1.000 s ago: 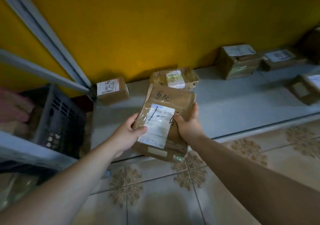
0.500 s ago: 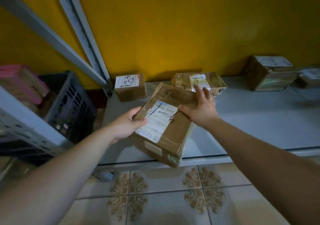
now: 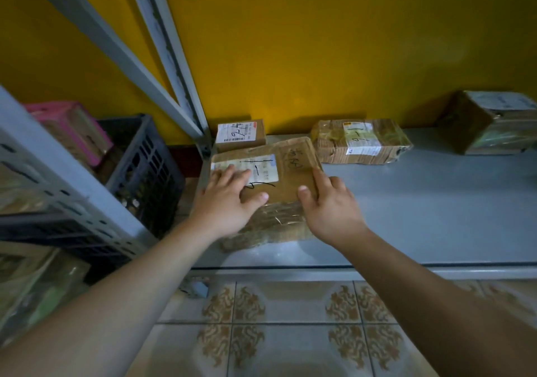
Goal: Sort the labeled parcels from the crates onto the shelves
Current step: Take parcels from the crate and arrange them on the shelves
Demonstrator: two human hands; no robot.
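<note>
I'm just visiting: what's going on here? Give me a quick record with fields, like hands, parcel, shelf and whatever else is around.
Parcel: brown taped parcel, resting on the grey shelf, white label up
Left hand: pressed flat on the label
Right hand: touches the parcel's right edge
Other parcels on shelf: small box just behind it, wrapped parcel by the wall, large box far right
Crates: dark crate left of the shelf, pink crate beyond it
</note>
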